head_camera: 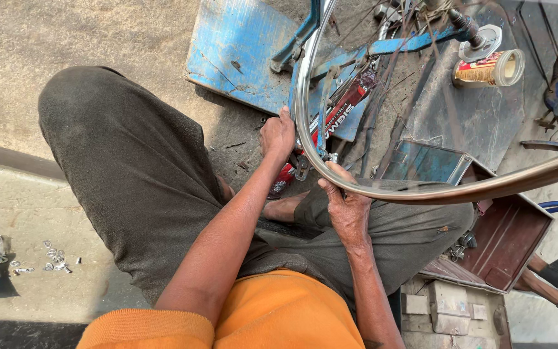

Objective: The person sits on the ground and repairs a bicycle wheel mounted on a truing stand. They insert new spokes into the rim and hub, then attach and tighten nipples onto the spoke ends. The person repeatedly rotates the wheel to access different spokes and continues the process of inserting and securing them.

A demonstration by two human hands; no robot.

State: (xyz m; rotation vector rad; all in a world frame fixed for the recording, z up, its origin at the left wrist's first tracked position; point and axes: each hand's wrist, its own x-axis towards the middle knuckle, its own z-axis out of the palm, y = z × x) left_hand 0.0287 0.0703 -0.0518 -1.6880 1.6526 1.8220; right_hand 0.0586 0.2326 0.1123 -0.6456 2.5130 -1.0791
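Open: ground left of knee (117, 161) | blocked: rim (305, 116), spokes (389, 97)

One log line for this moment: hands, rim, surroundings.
left hand: gripping wheel rim | right hand: gripping rim | blue stand behind | can beside

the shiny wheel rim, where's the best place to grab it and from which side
Take the wheel rim on its bare lower arc, just right of the right hand, coming from the person's side. That stretch is smooth and free of spokes, while the left hand already steadies the left curve. Wrap the grip around the narrow band; farther up, the blue stand crowds it.
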